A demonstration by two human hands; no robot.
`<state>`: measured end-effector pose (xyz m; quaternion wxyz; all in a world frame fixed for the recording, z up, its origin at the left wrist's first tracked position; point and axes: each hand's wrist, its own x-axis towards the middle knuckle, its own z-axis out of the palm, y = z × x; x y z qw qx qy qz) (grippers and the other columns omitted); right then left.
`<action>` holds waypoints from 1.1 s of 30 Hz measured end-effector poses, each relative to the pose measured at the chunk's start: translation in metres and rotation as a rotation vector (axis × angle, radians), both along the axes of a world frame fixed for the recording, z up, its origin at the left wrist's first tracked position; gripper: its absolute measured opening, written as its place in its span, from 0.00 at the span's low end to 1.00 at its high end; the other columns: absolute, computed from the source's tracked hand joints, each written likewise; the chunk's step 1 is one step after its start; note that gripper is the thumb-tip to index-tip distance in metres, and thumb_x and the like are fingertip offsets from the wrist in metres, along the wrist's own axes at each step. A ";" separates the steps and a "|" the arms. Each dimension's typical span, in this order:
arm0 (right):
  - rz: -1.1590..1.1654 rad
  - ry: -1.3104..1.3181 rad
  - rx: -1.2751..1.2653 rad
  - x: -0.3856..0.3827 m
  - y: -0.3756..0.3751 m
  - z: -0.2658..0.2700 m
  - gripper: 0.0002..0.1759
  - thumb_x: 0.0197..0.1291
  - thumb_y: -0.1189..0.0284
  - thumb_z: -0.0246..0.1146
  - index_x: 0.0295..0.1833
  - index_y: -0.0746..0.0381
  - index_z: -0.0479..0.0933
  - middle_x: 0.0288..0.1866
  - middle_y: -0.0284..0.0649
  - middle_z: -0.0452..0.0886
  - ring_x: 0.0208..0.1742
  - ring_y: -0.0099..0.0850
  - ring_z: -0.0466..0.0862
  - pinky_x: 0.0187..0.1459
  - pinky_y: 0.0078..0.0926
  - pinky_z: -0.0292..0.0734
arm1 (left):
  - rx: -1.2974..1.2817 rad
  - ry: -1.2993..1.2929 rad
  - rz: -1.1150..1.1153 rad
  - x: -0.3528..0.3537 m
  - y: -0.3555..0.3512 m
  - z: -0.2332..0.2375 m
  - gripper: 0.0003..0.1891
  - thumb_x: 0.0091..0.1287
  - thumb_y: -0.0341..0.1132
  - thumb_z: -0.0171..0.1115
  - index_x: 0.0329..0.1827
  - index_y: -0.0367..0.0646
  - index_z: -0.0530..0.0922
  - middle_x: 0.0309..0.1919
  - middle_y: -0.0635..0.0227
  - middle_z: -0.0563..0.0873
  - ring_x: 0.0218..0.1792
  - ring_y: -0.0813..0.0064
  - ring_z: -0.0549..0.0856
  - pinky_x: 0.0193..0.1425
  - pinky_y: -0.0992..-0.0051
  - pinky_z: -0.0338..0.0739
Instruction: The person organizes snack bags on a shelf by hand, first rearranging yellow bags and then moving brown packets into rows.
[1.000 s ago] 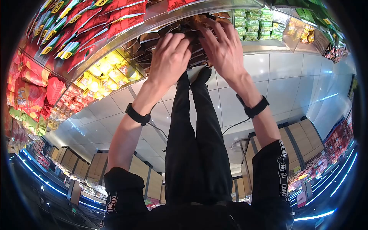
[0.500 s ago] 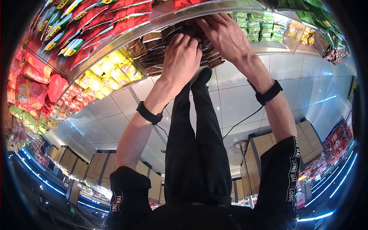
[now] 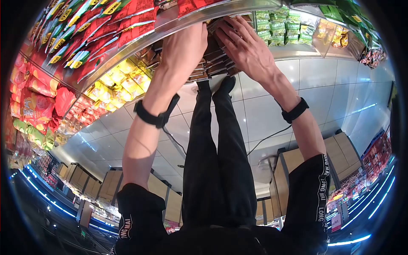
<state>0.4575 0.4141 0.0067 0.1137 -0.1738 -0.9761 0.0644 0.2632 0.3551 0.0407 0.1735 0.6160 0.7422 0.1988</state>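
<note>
Brown packets (image 3: 216,57) stand in rows in a lower shelf compartment at the top centre. Over the left part of these packets is my left hand (image 3: 183,46), its fingertips hidden beneath the upper shelf edge, so what it holds cannot be made out. My right hand (image 3: 246,44) lies over the right side of the same compartment. Its fingers are somewhat spread and bent, touching the packets near the back, with nothing visibly gripped.
Above runs a clear shelf edge (image 3: 170,29) with red packets (image 3: 136,21). Yellow packets (image 3: 123,83) fill the left neighbouring compartment, green packets (image 3: 278,27) the right one. Wooden cabinets (image 3: 293,170) stand behind on the tiled floor (image 3: 272,110).
My left hand has moved left and further up, under the shelf edge, uncovering brown packets in the middle. My right hand has shifted slightly left and down.
</note>
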 end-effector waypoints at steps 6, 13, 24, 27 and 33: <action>-0.019 -0.040 0.006 -0.002 0.001 0.003 0.23 0.62 0.70 0.61 0.63 0.64 0.83 0.67 0.40 0.79 0.78 0.41 0.70 0.87 0.41 0.55 | 0.032 0.309 -0.112 0.003 0.023 -0.024 0.09 0.60 0.23 0.66 0.44 0.31 0.85 0.41 0.42 0.88 0.44 0.43 0.88 0.53 0.51 0.82; -0.036 -0.016 0.000 -0.001 -0.002 0.001 0.23 0.62 0.70 0.60 0.63 0.59 0.83 0.67 0.41 0.80 0.78 0.42 0.71 0.87 0.42 0.55 | 0.084 0.319 -0.058 0.003 0.027 -0.047 0.08 0.60 0.24 0.67 0.42 0.34 0.87 0.37 0.45 0.89 0.42 0.44 0.88 0.51 0.52 0.82; -0.039 0.071 -0.009 -0.001 0.001 0.001 0.24 0.59 0.70 0.62 0.61 0.64 0.84 0.64 0.41 0.82 0.76 0.39 0.74 0.86 0.40 0.57 | 0.180 0.170 -0.009 0.011 0.007 -0.037 0.04 0.69 0.27 0.66 0.44 0.40 0.83 0.41 0.56 0.88 0.47 0.47 0.85 0.54 0.53 0.77; -0.020 0.071 -0.013 0.002 0.003 0.000 0.25 0.58 0.71 0.62 0.62 0.63 0.84 0.64 0.41 0.82 0.76 0.38 0.73 0.87 0.41 0.57 | 0.247 0.108 0.049 0.013 0.005 -0.046 0.03 0.70 0.26 0.64 0.44 0.39 0.81 0.42 0.57 0.87 0.47 0.46 0.83 0.55 0.53 0.76; -0.024 0.043 0.012 0.002 0.002 -0.007 0.25 0.58 0.70 0.62 0.62 0.62 0.84 0.65 0.39 0.81 0.78 0.39 0.71 0.87 0.43 0.55 | 0.351 0.131 0.126 0.016 0.008 -0.029 0.05 0.75 0.30 0.64 0.47 0.39 0.81 0.39 0.54 0.87 0.44 0.45 0.84 0.51 0.52 0.76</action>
